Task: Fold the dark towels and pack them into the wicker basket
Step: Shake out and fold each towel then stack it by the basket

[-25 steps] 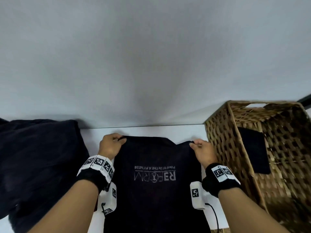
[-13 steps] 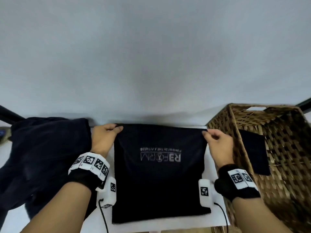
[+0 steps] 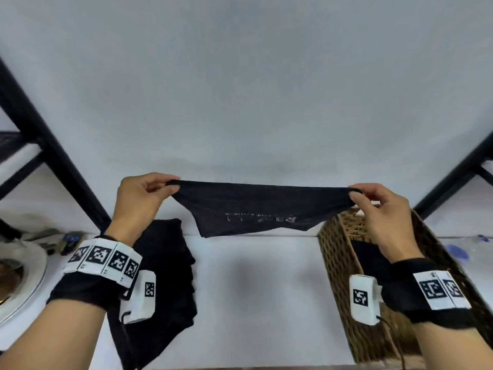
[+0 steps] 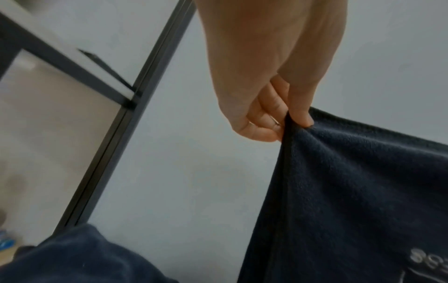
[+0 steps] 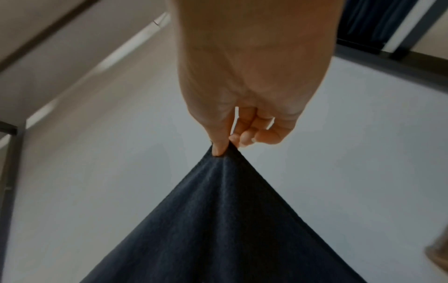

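Note:
A dark towel (image 3: 256,206) with pale lettering hangs stretched in the air above the white table (image 3: 256,289). My left hand (image 3: 149,193) pinches its left top corner, thumb against fingers, and the left wrist view shows that pinch (image 4: 290,122) on the towel (image 4: 351,191). My right hand (image 3: 373,201) pinches the right top corner, seen close in the right wrist view (image 5: 223,147) with the towel (image 5: 218,220) falling below it. The wicker basket (image 3: 336,263) stands at the right, under my right hand, with dark cloth (image 3: 370,260) inside.
A pile of dark towels (image 3: 165,276) lies on the table's left part, also at the bottom of the left wrist view (image 4: 72,256). A white round dish (image 3: 24,284) sits far left. Black frame bars (image 3: 48,156) rise at both sides against the grey wall.
Both hands have lifted the towel off the table, moved apart and drawn it taut in the air. The head view has tilted up.

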### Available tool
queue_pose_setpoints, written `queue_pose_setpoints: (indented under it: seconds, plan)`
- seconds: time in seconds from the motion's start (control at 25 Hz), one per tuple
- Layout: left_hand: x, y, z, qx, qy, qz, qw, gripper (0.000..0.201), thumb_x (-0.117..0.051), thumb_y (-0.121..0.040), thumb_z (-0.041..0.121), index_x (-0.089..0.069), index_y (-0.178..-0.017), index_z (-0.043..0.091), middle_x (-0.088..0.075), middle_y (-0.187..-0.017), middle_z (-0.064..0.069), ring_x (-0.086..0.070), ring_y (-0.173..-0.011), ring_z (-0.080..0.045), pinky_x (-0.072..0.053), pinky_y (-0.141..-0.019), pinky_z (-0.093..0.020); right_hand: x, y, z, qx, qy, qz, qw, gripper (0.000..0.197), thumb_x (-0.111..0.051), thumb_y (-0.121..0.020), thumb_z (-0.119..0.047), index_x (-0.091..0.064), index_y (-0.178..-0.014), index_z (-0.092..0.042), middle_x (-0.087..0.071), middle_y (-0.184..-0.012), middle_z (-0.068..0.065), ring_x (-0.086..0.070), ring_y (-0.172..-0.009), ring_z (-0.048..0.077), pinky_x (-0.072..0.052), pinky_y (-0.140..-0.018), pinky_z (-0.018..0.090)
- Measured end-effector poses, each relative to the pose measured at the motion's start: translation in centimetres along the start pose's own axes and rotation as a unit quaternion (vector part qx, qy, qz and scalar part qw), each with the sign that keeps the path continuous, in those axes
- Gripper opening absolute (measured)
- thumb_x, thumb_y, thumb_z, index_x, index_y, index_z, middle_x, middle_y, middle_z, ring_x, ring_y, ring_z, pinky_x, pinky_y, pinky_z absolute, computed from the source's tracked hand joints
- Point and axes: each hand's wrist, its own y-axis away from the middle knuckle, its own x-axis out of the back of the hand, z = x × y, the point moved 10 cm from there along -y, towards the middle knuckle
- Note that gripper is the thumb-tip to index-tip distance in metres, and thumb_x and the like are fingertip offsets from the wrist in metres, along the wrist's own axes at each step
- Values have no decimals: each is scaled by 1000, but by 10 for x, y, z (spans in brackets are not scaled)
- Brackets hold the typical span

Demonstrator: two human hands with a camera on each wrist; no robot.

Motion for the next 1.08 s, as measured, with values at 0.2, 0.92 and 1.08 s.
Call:
queue_pose_setpoints:
  seconds: [0.2,0.92,1.08]
  plan:
    - [-9,-6,-21,46,-78,-16,996,23,-65,-85,0,-72,-81,22,-74,-84,-8,-69,-66,-10,-54,-63,-18,-25,-10,8,-21,28,-48,998,8,-56,-93,-10,-64,-95,-13,-67,-93,2,-61,-83,13,-48,-72,25]
    - [-54,95,-155,214,-61,-161,961,20,-57,-82,-2,-70,-70,7,-62,-64,0,-54,-68,-14,-44,-61,-26,-30,124,134,-157,8,-137,978,15,-53,-95,-4,-62,-97,-15,-67,-89,5,-63,-84,16,-48,-73,24]
    - [-73,112,-213,286,-142,-141,937,13,-61,-84,2,-71,-77,5,-68,-83,-5,-63,-73,-18,-55,-56,-23,-48,146,201,-227,60,-166,958,16,-51,-96,-2,-60,-91,-14,-66,-88,10,-59,-78,20,-49,-64,26]
